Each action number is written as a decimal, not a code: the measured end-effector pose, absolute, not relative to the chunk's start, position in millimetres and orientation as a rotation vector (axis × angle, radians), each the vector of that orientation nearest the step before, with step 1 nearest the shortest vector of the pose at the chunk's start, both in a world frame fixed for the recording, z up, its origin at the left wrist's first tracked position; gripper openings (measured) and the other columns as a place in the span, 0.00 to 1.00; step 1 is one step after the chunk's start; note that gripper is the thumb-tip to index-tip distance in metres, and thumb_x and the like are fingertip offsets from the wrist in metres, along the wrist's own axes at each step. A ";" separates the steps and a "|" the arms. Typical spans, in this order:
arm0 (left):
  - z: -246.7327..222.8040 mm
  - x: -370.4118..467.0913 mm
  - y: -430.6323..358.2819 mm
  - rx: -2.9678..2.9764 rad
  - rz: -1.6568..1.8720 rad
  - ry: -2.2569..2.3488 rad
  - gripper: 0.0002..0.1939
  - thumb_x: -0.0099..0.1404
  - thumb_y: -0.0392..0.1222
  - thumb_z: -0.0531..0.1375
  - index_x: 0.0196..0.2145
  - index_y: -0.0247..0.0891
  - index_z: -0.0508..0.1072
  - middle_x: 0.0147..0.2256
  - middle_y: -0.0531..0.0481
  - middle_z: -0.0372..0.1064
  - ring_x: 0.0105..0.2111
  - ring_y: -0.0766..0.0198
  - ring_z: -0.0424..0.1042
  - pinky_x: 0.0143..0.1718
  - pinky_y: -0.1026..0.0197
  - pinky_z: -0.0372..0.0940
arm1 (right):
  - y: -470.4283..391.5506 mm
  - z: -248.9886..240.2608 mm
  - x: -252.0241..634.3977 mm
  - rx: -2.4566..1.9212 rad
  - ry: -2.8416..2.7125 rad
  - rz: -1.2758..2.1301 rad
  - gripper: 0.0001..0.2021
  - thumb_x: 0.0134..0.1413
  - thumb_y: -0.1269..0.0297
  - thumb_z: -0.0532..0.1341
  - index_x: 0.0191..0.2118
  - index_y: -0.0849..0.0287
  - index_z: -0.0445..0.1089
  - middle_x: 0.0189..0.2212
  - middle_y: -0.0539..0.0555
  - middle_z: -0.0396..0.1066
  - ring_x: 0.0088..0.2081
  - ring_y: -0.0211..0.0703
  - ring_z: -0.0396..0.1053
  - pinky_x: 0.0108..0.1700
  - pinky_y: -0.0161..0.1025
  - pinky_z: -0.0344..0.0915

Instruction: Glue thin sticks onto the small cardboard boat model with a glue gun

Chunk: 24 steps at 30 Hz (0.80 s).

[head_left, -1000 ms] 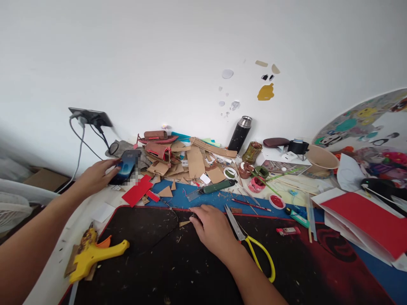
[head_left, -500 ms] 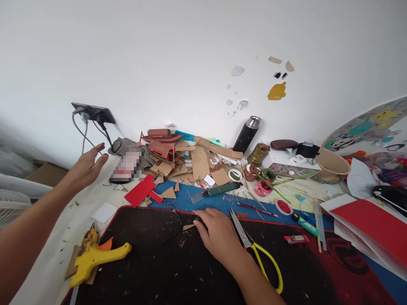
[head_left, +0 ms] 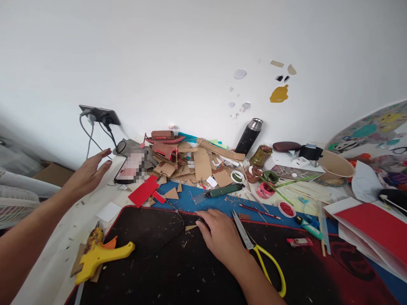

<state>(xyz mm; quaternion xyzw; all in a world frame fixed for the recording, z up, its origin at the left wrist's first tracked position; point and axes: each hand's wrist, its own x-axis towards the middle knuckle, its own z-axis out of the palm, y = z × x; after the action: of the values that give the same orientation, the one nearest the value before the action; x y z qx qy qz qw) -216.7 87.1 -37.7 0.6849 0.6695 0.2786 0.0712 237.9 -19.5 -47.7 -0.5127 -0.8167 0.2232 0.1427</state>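
Observation:
My left hand is held out at the left with fingers and thumb apart. It is empty, just left of a propped phone whose screen is blurred out. My right hand rests on the black mat, palm down. Its thumb and forefinger are apart, and nothing shows between them; the other fingertips are partly hidden. A small cardboard sliver lies by its thumb. Scissors with yellow handles lie just right of that hand. A yellow glue gun lies on the left edge of the mat.
Cardboard scraps and small brown model boats crowd the back. A black flask stands near the wall. Open paint pots, a green cutter, a pink lighter and a red sheet lie toward the right.
The whole view has shifted slightly, so things appear a little farther right and lower. Both hands keep nearly the same places and poses.

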 end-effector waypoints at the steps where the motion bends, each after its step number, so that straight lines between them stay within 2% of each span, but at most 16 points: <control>1: -37.8 -216.5 86.3 2.060 0.840 2.014 0.35 0.75 0.60 0.47 0.72 0.41 0.60 0.70 0.38 0.62 0.71 0.36 0.58 0.69 0.31 0.54 | -19.5 -47.8 237.9 -1.479 -2.355 0.645 0.16 0.73 0.64 0.57 0.58 0.58 0.77 0.48 0.60 0.80 0.50 0.55 0.76 0.53 0.49 0.70; 5: -36.4 -214.2 83.0 2.018 0.832 2.071 0.36 0.73 0.60 0.48 0.72 0.39 0.61 0.69 0.37 0.64 0.70 0.38 0.60 0.68 0.34 0.57 | -19.7 -46.7 237.8 -1.481 -2.350 0.645 0.16 0.73 0.65 0.57 0.58 0.58 0.77 0.49 0.60 0.80 0.51 0.56 0.76 0.54 0.50 0.70; 11: -29.8 -208.6 76.7 1.967 0.858 2.101 0.35 0.71 0.60 0.49 0.72 0.49 0.62 0.66 0.43 0.68 0.70 0.40 0.61 0.69 0.34 0.58 | -19.4 -49.4 239.1 -1.454 -2.333 0.607 0.15 0.72 0.65 0.58 0.57 0.57 0.77 0.48 0.59 0.80 0.50 0.55 0.77 0.52 0.49 0.71; 17: -25.7 -206.4 70.3 1.908 0.848 2.165 0.36 0.72 0.63 0.46 0.72 0.50 0.60 0.68 0.46 0.65 0.70 0.44 0.61 0.71 0.39 0.57 | -19.7 -61.7 236.8 -1.260 -2.155 0.683 0.14 0.73 0.65 0.57 0.51 0.56 0.80 0.46 0.56 0.83 0.48 0.50 0.80 0.51 0.44 0.72; 20: -22.1 -206.6 64.2 1.891 0.863 2.185 0.37 0.72 0.63 0.44 0.72 0.45 0.61 0.70 0.43 0.63 0.71 0.44 0.60 0.69 0.40 0.59 | -24.6 -61.6 230.4 -1.145 -2.096 0.682 0.14 0.73 0.64 0.56 0.49 0.55 0.81 0.44 0.56 0.83 0.45 0.48 0.80 0.49 0.42 0.73; 24: -14.1 -208.5 51.0 1.872 0.830 2.212 0.37 0.75 0.58 0.45 0.71 0.31 0.60 0.70 0.34 0.61 0.70 0.43 0.61 0.68 0.38 0.59 | -36.8 -51.1 215.4 -1.088 -2.181 0.684 0.13 0.73 0.63 0.58 0.52 0.56 0.80 0.41 0.56 0.82 0.42 0.47 0.79 0.47 0.42 0.72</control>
<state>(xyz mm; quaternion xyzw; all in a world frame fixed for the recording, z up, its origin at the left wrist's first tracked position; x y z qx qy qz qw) -208.5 51.0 -14.1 0.6198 0.7324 0.2747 0.0633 215.4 -36.8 -51.1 -0.4101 -0.8217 0.2579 0.3004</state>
